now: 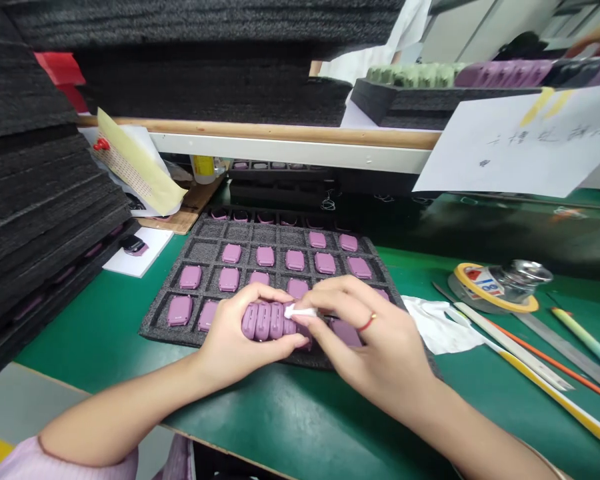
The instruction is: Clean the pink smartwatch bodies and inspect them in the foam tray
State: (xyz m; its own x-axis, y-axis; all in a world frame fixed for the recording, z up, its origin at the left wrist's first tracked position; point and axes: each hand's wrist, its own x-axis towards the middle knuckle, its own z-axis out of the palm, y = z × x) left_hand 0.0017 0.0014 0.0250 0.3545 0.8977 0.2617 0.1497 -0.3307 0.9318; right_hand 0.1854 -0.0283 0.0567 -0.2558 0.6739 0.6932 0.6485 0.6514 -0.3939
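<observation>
My left hand (pixel 233 337) grips a short row of several purple watch cases (pixel 263 321), pressed side by side between thumb and fingers. Pinched in the fingertips of my right hand (pixel 380 333) is a small piece of white cloth (pixel 303 311), which touches the right part of the row. My right fingers partly hide that end. Beneath and behind both hands lies a dark foam tray (pixel 203 251) divided into compartments. Many of them hold a purple watch case (pixel 325 263) like those in my hand.
Right of the tray lie a crumpled white cloth (pixel 443 325), a glass bottle (pixel 517 280) with a yellow tape roll, a steel ruler (pixel 567 343) and pens. Stacked foam sheets (pixel 35 200) stand left. A shelf edge (pixel 280 141) crosses above. A dark watch (pixel 133 245) rests on white paper.
</observation>
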